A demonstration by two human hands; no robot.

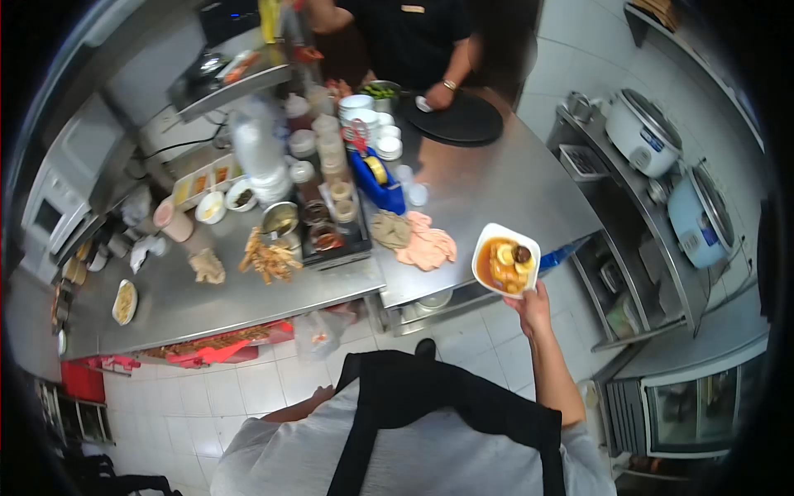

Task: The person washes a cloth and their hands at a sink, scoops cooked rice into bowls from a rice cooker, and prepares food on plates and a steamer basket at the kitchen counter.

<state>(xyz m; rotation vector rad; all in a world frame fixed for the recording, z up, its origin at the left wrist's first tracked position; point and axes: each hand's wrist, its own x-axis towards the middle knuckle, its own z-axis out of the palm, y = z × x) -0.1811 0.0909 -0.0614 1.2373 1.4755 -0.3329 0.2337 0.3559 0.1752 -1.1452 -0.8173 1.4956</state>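
Note:
My right hand [533, 307] grips the near edge of a white square bowl [498, 231], held out over the front edge of the steel counter. In the bowl lies brown-orange broth [486, 264] with pale yellow rounds and a dark brown piece [522, 254] on top. Low beside my body, my left hand [321, 396] shows only in part; its fingers are too small and blurred to read. Left of the bowl, a pink cloth [428, 241] and a grey-brown cloth [389, 230] lie crumpled on the counter [496, 182].
Across the counter a person in black [413, 41] has a hand [439, 97] at a round black board [463, 120]. Sauce bottles [329, 149], stacked white dishes [357, 106] and a blue tape dispenser [376, 182] crowd the middle. Rice cookers [643, 132] stand on right-hand shelves.

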